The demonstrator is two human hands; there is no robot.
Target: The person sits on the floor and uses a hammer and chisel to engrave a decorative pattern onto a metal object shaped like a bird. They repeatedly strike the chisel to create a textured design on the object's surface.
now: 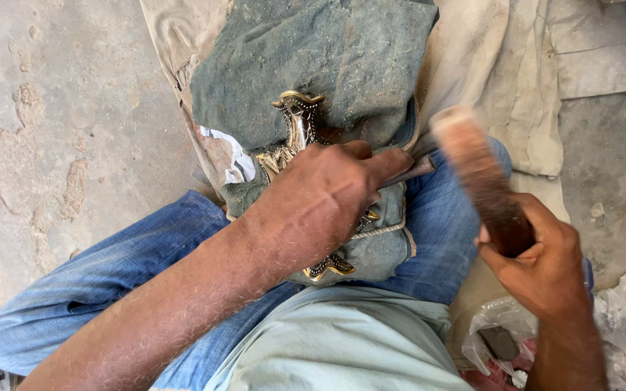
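Head view: my left hand (pixel 324 199) has its fingers (pixel 385 163) clamped on a thin metal punch (pixel 411 171), pressing the ornate brass piece (pixel 300 127) lying under it on grey cloth (pixel 313 65) across my lap. Right hand (pixel 545 264) fingers wrap a wooden mallet (pixel 480 174), raised just beside.

My left hand (pixel 320 199) is curled tight, knuckles up, forearm slanting across my lap from the lower left. My right hand (pixel 537 253) is clenched in a fist, wrist cocked, raised off to the right.
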